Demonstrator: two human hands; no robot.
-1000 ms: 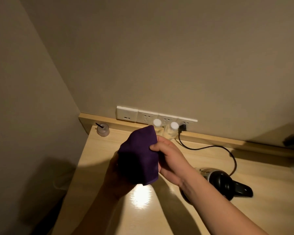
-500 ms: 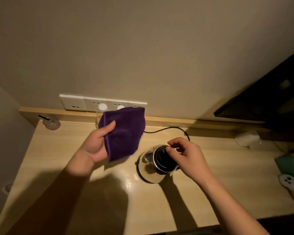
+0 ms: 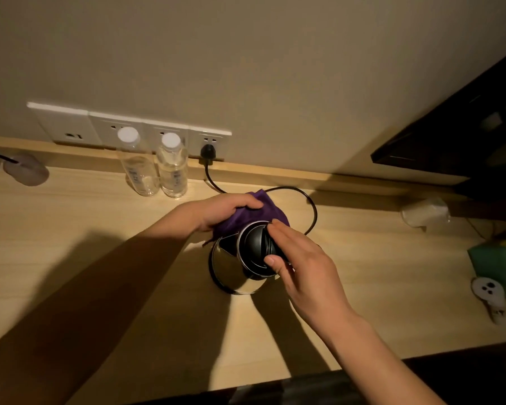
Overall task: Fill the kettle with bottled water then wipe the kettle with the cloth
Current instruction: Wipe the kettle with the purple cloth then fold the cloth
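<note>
A steel kettle (image 3: pixel 231 267) with a black lid stands in the middle of the wooden counter (image 3: pixel 100 229). My left hand (image 3: pixel 225 210) presses a purple cloth (image 3: pixel 254 214) against the kettle's far side. My right hand (image 3: pixel 301 264) rests on the lid and handle from the right, holding the kettle steady. Two clear water bottles with white caps, one (image 3: pixel 136 168) on the left and one (image 3: pixel 173 168) beside it, stand upright against the back ledge to the left.
A black cord (image 3: pixel 310 206) loops from the wall socket (image 3: pixel 208 149) behind the kettle. A small pinkish cup (image 3: pixel 27 171) sits far left. A clear plastic cup (image 3: pixel 424 213), a green item (image 3: pixel 497 264) and a white plug (image 3: pixel 488 290) lie at the right. A dark screen (image 3: pixel 465 135) hangs upper right.
My left hand has carried the cloth down from mid-air onto the far side of the kettle. My right hand has settled over the lid. The view has moved closer.
</note>
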